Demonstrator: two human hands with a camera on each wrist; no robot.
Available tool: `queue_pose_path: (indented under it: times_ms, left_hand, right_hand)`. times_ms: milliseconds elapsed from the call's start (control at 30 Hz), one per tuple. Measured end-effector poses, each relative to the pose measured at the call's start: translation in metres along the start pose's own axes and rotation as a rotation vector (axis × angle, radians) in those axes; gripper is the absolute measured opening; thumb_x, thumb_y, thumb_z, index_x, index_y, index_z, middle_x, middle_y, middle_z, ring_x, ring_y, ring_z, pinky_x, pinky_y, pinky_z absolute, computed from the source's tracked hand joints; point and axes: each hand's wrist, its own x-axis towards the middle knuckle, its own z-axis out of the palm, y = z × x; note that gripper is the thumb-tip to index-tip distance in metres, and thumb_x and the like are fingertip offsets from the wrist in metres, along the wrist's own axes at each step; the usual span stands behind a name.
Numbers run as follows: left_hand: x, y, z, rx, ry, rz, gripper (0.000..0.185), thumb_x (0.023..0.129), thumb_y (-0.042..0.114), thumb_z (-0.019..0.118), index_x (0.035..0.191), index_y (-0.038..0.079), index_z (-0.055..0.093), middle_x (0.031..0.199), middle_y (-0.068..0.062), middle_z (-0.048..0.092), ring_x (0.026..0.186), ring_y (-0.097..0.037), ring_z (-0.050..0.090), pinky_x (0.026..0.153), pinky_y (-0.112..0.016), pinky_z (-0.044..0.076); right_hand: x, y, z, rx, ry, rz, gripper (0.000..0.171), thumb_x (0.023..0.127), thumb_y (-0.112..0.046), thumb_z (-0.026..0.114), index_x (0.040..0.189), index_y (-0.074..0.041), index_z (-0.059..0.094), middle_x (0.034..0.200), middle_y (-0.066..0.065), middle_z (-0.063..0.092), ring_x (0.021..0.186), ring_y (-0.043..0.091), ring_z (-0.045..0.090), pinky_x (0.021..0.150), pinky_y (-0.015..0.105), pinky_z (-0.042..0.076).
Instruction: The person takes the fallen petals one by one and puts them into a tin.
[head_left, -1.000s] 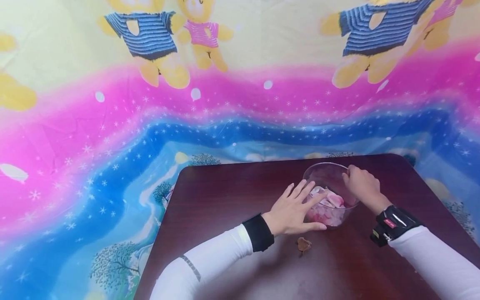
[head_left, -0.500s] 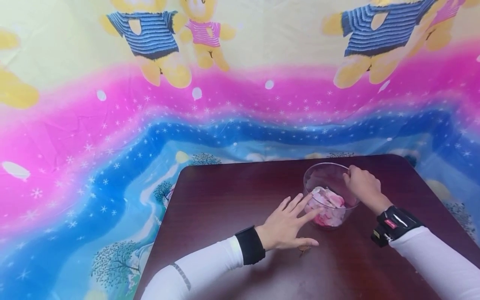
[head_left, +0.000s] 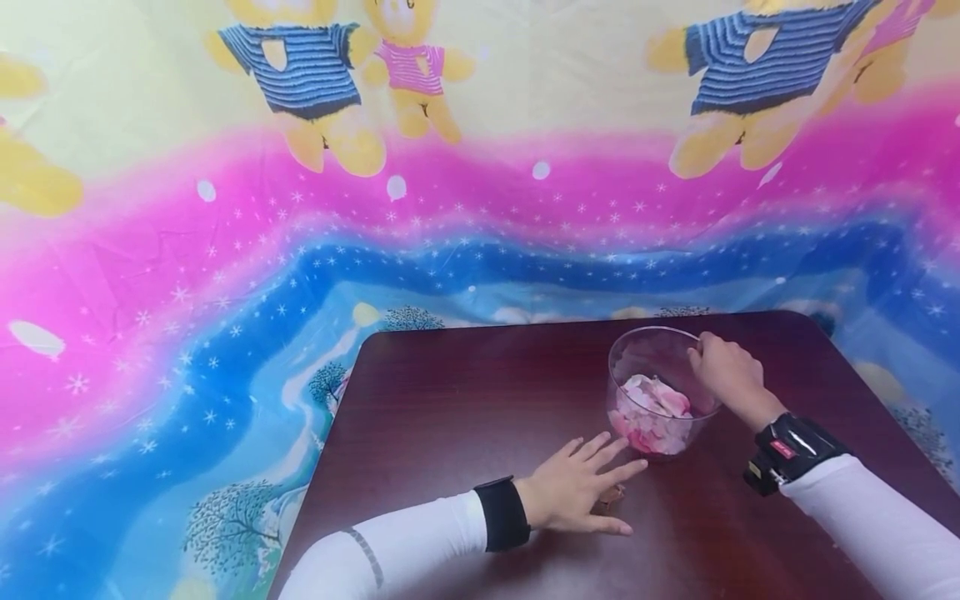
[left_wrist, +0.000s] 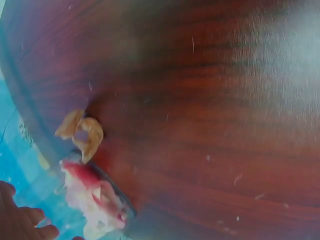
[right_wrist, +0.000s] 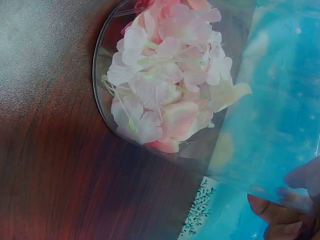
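Note:
A clear round bowl stands on the table, holding pink and white flower petals. My right hand grips its right rim, fingers curled over the edge; fingertips show through the clear wall in the right wrist view. Left of the bowl, my left hand reaches over the table with its fingers spread. Under that hand, partly hidden between thumb and index finger in the head view, is a small brown curled piece like a dried leaf. The left wrist view shows this tan leaf in front of the bowl.
The dark red-brown table has rounded back corners. Behind and beside it hangs a cloth printed with bears, snowflakes and trees. White sleeves and black wrist straps cover both forearms.
My left hand has drawn back from the front of the bowl toward me and now lies over the brown leaf. The right hand keeps its grip on the rim.

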Motion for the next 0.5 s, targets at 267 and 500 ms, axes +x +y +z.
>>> queue_pose_path:
  times_ms: [267,500]
  left_hand:
    - [-0.005,0.009,0.019,0.114,-0.086,0.03,0.084,0.09,0.08,0.045,0.16,0.045,0.016,0.17,0.004,0.02,0.156,-0.02,0.026,0.118,-0.038,0.039]
    - [-0.011,0.011,0.031,0.171,-0.06,0.061,0.076,0.092,0.064,0.061,0.157,0.039,0.031,0.161,0.004,0.037,0.146,-0.018,0.04,0.108,-0.032,0.047]
  right_hand:
    - [-0.001,0.0,0.001,0.005,0.003,-0.002,0.026,0.102,-0.025,0.051,0.095,-0.001,0.055,0.073,0.016,0.059,0.07,0.037,0.061,0.051,0.046,0.043]
    - [-0.001,-0.002,0.0,0.004,0.015,-0.008,0.026,0.101,-0.025,0.051,0.093,-0.001,0.056,0.072,0.017,0.059,0.07,0.038,0.061,0.051,0.046,0.042]
